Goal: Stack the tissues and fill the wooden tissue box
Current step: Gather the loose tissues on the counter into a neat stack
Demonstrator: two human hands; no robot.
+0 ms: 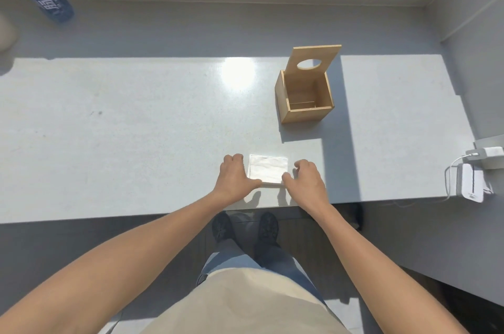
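Our left hand (pixel 236 175) and right hand (pixel 306 178) clasp the white square tissue stack (pixel 268 170), lower centre, by its sides; squeezed unevenly, sheets may buckle or slide before reaching the open pale wooden box (pixel 304 104), upper right.

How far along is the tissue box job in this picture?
Done: the tissues sit in one neat stack and the lid stands open. In hand: the left hand and right hand grip the stack's sides. Left: the box looks empty, so filling remains.

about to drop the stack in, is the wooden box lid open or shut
Open. The lid stands up at the back of the wooden box, and the bare inside shows from above.
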